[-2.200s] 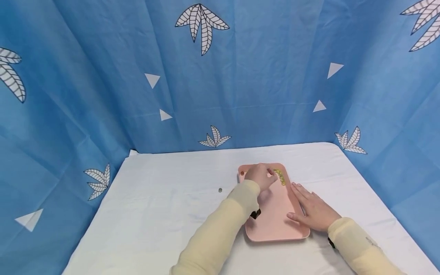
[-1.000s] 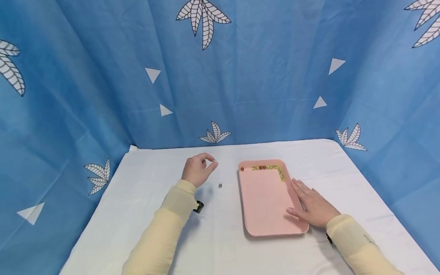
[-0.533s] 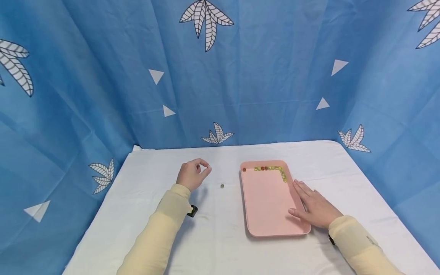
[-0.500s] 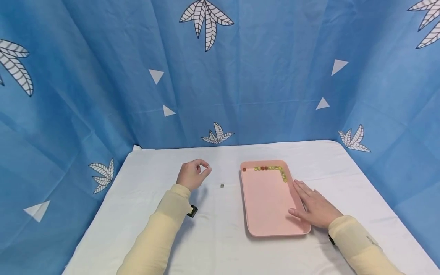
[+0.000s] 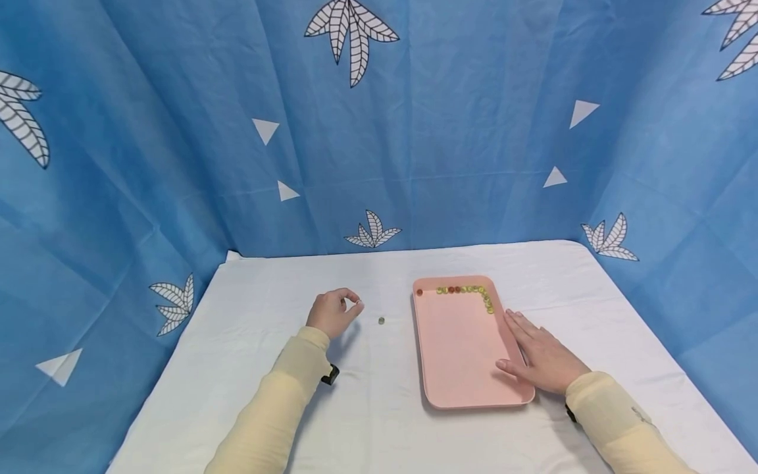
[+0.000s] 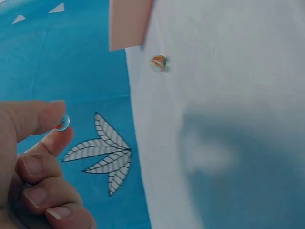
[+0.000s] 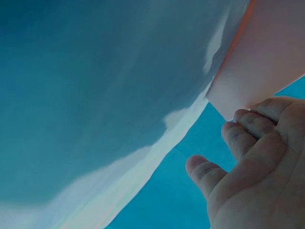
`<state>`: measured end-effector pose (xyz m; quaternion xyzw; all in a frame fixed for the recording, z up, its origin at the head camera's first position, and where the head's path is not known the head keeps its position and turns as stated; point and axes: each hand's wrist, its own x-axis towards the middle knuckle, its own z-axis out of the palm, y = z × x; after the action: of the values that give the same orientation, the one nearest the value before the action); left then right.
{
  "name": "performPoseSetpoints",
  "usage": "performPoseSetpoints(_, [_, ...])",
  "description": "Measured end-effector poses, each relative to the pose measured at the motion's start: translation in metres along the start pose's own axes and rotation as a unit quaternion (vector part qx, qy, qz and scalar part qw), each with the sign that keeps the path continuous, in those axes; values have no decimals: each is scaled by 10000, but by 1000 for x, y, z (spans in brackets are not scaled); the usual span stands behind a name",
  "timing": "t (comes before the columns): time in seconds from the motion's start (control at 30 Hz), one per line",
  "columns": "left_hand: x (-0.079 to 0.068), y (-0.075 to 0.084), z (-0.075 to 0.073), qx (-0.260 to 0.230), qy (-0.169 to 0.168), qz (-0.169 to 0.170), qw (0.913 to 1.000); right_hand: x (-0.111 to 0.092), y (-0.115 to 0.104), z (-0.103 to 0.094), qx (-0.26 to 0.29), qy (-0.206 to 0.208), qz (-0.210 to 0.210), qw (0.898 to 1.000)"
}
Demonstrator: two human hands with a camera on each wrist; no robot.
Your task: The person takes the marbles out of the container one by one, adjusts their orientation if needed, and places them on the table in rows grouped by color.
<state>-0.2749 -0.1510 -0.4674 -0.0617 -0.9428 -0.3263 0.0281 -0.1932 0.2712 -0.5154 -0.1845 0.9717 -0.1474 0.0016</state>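
Note:
My left hand (image 5: 333, 313) is raised over the white table, left of the tray, pinching a small clear glass marble (image 6: 63, 123) with an orange swirl between thumb and index finger. Its other fingers are curled in. Another marble (image 5: 381, 320), orange-streaked in the left wrist view, lies on the cloth between that hand and the pink tray (image 5: 468, 368). My right hand (image 5: 541, 359) rests along the tray's right side, fingers extended and thumb over the rim. Inside the tray, yellow-green marbles (image 5: 490, 310) and red ones (image 5: 454, 289) form a line round the far right corner.
A lone reddish marble (image 5: 419, 291) sits in the tray's far left corner. White cloth (image 5: 284, 289) covers the table, and a blue patterned curtain (image 5: 462, 131) hangs behind it and at both sides.
The left hand has left the tray, moved left over the table and come slightly nearer, now with a marble pinched in it. The right hand stays at the tray's side.

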Motion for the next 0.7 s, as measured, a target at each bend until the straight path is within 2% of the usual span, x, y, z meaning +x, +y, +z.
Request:
performPoseSetpoints(0.27, [0,-14,14,334,-304,-17,9990,0,1,0,28,37,-22,10000])
performPoseSetpoints(0.47, [2,-23,23,380,-446,-197,9981,-1,-1,-1,39,136,-76,9999])
performPoseSetpoints(0.7, [4,-31,28,592,-558,-99,9966,-2,-2,-1,19,143,-83,9999])
